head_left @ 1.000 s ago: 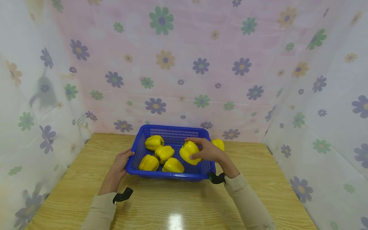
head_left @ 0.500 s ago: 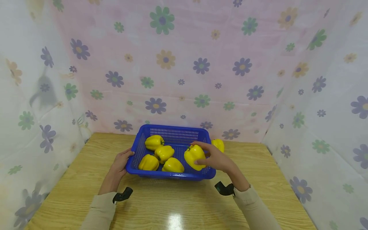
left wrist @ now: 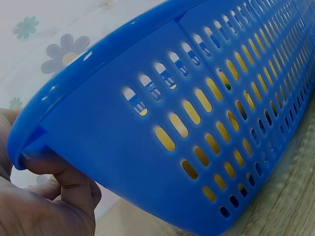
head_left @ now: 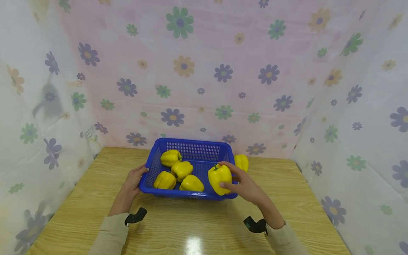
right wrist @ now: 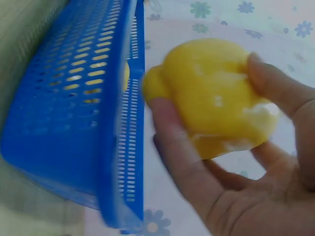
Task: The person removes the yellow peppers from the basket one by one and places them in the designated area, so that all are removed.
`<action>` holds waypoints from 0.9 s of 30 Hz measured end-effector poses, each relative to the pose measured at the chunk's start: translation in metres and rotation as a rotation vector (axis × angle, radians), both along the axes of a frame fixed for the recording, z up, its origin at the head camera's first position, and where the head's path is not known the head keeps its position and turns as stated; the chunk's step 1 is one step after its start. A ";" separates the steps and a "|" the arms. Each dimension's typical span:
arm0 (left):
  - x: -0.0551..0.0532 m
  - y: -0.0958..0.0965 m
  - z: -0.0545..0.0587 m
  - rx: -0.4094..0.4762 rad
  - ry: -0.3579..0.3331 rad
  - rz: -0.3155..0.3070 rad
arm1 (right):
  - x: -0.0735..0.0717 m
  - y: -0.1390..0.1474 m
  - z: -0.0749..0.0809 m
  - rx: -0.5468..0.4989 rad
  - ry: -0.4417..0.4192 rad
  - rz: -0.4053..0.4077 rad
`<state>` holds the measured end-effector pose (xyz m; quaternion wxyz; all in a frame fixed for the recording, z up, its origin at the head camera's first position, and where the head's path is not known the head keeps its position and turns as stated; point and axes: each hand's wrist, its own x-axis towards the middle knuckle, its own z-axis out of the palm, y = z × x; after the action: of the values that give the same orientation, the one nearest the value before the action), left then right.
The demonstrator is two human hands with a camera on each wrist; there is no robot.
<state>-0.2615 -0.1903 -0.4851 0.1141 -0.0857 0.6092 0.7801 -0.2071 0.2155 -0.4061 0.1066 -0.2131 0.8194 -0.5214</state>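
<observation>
a yellow bell pepper (head_left: pixel 216 179) was held between the thumb and fingers of the right hand (head_left: pixel 244 185), stem up, raised above the right end of the blue basket (head_left: pixel 191 194). the basket's left rim was gripped by the left hand (head_left: pixel 131 181). inside, four more peppers (head_left: pixel 182 171) were gathered toward the left. just beside the right end, a loose pepper (head_left: pixel 242 163) was seen on the wooden table (head_left: pixel 169 226), partly blocked from sight by the basket. the table was enclosed by flowered cloth (head_left: pixel 204 81).
</observation>
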 end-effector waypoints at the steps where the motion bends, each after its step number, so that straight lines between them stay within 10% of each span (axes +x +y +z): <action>1: 0.000 0.000 0.000 0.001 0.002 0.001 | 0.002 0.001 -0.002 -0.021 0.020 0.000; 9: 0.000 -0.002 0.001 0.010 0.013 -0.001 | 0.019 0.009 -0.031 -0.270 0.143 0.032; 27: 0.004 -0.002 0.004 0.016 0.004 -0.028 | 0.048 0.078 -0.074 -0.592 -0.013 -0.121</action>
<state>-0.2575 -0.1918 -0.4813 0.1245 -0.0749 0.6041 0.7835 -0.1587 0.2930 -0.4798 0.0138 -0.1823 0.6424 -0.7442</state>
